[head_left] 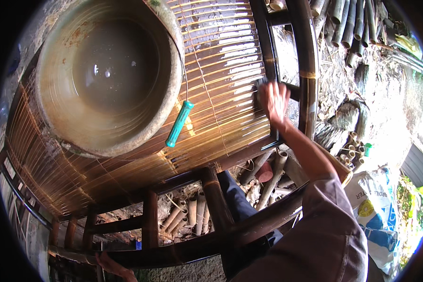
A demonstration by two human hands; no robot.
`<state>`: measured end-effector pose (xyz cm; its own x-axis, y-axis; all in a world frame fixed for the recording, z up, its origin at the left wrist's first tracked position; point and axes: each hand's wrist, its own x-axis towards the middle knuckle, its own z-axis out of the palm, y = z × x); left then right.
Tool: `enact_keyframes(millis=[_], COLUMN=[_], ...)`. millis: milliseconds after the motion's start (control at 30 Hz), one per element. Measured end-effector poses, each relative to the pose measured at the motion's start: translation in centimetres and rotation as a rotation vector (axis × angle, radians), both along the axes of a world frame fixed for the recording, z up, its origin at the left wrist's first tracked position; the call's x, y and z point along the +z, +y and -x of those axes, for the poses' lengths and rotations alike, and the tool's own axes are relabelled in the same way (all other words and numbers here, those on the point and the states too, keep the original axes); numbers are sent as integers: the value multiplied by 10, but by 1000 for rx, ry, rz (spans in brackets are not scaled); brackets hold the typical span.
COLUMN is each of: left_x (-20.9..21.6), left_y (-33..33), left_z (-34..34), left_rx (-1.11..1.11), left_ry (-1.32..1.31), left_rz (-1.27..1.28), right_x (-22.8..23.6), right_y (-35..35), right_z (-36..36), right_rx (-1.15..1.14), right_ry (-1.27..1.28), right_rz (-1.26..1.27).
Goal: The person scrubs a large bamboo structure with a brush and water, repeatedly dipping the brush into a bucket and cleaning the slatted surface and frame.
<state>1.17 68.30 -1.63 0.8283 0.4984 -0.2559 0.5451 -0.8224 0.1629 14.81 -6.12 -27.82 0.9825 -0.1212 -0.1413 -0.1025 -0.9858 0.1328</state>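
A big bamboo table [216, 105] fills the middle, shiny near one o'clock.
At seven o'clock its long dark rail [174, 256] meets my left grip [115, 267]. A round bucket [53, 110] of cloudy water [120, 56] sits at ten. My right grip [274, 101] is blurry at two, by a small dark thing [261, 83]. I can't tell if either grip is clamped.
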Motion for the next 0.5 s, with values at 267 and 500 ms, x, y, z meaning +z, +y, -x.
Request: enact_keyframes(millis=[267,500], left_x=[6,9], left_y=[-5,-52], left_z=[0,-35], left_rx=[19,345], left_ry=[97,-3], left_rz=[-106,13], right_x=[-21,17], right_y=[-14,182], right_z=[5,-61], right_rx=[134,-13], right_ry=[-205,73], right_rz=[163,-461])
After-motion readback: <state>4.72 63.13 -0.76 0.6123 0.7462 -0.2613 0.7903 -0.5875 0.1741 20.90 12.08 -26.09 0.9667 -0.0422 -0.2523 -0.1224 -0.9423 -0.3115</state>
